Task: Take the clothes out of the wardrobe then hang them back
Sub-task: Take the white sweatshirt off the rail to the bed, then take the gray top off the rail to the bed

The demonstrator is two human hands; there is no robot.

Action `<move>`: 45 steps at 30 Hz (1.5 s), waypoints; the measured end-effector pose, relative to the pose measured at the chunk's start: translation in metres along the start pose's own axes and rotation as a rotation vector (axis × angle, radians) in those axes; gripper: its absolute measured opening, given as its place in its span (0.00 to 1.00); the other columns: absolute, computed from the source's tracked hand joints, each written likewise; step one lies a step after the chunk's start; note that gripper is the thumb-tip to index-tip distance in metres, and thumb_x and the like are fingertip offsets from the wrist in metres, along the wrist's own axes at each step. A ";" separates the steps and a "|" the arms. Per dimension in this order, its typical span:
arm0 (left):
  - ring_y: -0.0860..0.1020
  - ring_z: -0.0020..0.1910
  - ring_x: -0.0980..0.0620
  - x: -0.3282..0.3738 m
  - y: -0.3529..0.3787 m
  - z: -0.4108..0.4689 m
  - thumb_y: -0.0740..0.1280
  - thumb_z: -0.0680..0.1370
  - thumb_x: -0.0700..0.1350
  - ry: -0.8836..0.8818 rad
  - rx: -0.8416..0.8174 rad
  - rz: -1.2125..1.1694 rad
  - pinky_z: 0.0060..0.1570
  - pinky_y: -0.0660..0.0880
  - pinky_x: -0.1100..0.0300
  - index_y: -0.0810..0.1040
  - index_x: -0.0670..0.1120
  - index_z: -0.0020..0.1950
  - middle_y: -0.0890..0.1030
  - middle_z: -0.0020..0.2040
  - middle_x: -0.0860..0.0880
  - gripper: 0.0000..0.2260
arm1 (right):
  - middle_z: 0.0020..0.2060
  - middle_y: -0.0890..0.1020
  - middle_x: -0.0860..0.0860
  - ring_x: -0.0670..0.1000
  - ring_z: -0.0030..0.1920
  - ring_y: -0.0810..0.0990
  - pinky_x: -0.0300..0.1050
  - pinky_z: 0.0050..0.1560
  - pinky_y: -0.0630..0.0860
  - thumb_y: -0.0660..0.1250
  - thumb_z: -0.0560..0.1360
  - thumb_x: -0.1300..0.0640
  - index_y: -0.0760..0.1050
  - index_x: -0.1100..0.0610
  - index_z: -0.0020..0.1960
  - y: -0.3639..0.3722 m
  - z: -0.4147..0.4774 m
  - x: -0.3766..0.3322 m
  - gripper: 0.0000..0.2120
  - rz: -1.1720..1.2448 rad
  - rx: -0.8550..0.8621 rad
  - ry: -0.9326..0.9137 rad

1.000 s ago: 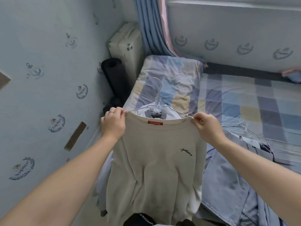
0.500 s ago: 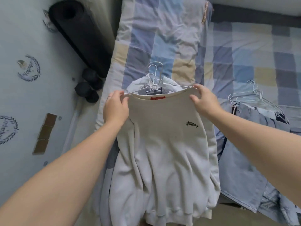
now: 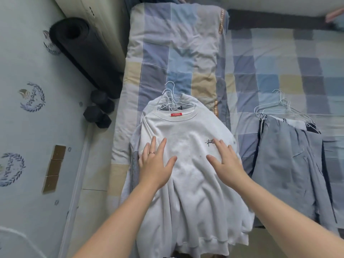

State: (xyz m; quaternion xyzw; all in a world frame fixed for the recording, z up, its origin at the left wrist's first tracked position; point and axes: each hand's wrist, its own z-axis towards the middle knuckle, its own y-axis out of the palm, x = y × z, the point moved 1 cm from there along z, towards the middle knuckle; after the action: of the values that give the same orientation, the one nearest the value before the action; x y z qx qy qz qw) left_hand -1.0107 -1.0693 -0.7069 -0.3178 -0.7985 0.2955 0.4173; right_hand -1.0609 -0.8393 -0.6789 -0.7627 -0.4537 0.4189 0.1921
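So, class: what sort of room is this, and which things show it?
Probably a bedroom: a checked bed, clothes on hangers laid across it, a rolled mat by the wall.

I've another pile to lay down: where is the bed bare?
Bare: the checked sheet beyond the hangers of the grey clothes, and the quilt beyond the sweatshirt. Between the two piles only a narrow strip shows. The near edge is crowded.
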 end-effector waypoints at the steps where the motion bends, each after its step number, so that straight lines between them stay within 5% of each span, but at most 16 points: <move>1: 0.43 0.81 0.51 0.008 -0.002 -0.008 0.61 0.80 0.61 0.020 0.000 0.006 0.76 0.46 0.48 0.53 0.61 0.81 0.45 0.83 0.54 0.31 | 0.79 0.51 0.44 0.51 0.79 0.44 0.58 0.76 0.47 0.59 0.81 0.43 0.51 0.42 0.79 -0.007 -0.011 -0.002 0.30 -0.021 0.030 0.011; 12: 0.39 0.80 0.48 0.142 0.010 -0.087 0.56 0.80 0.66 0.303 -0.058 0.134 0.77 0.42 0.41 0.47 0.62 0.81 0.42 0.82 0.53 0.32 | 0.80 0.48 0.44 0.51 0.79 0.40 0.63 0.75 0.38 0.55 0.80 0.38 0.45 0.39 0.79 -0.086 -0.120 0.033 0.31 0.060 0.281 0.131; 22: 0.38 0.80 0.48 0.278 0.084 -0.170 0.52 0.80 0.68 0.597 -0.120 0.308 0.76 0.40 0.40 0.45 0.63 0.81 0.41 0.82 0.54 0.32 | 0.80 0.43 0.43 0.49 0.78 0.35 0.62 0.74 0.34 0.51 0.80 0.36 0.39 0.40 0.79 -0.147 -0.251 0.183 0.32 0.139 0.520 0.281; 33: 0.35 0.80 0.48 0.426 0.246 -0.333 0.48 0.79 0.71 0.945 -0.242 0.487 0.77 0.38 0.40 0.42 0.63 0.80 0.38 0.82 0.54 0.33 | 0.80 0.42 0.43 0.51 0.79 0.37 0.65 0.74 0.37 0.50 0.81 0.37 0.39 0.41 0.79 -0.169 -0.431 0.390 0.32 0.213 0.735 0.507; 45: 0.35 0.80 0.48 0.557 0.435 -0.534 0.49 0.80 0.69 1.485 -0.528 0.623 0.77 0.36 0.42 0.40 0.65 0.80 0.39 0.82 0.54 0.32 | 0.80 0.41 0.44 0.54 0.79 0.39 0.65 0.75 0.39 0.49 0.81 0.36 0.37 0.41 0.79 -0.134 -0.634 0.556 0.33 0.407 0.929 1.058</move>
State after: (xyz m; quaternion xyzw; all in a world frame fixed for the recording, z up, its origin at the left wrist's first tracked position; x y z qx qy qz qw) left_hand -0.6911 -0.2679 -0.5066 -0.7220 -0.2360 -0.0846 0.6449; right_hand -0.4849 -0.2406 -0.4822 -0.7721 0.0749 0.1714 0.6073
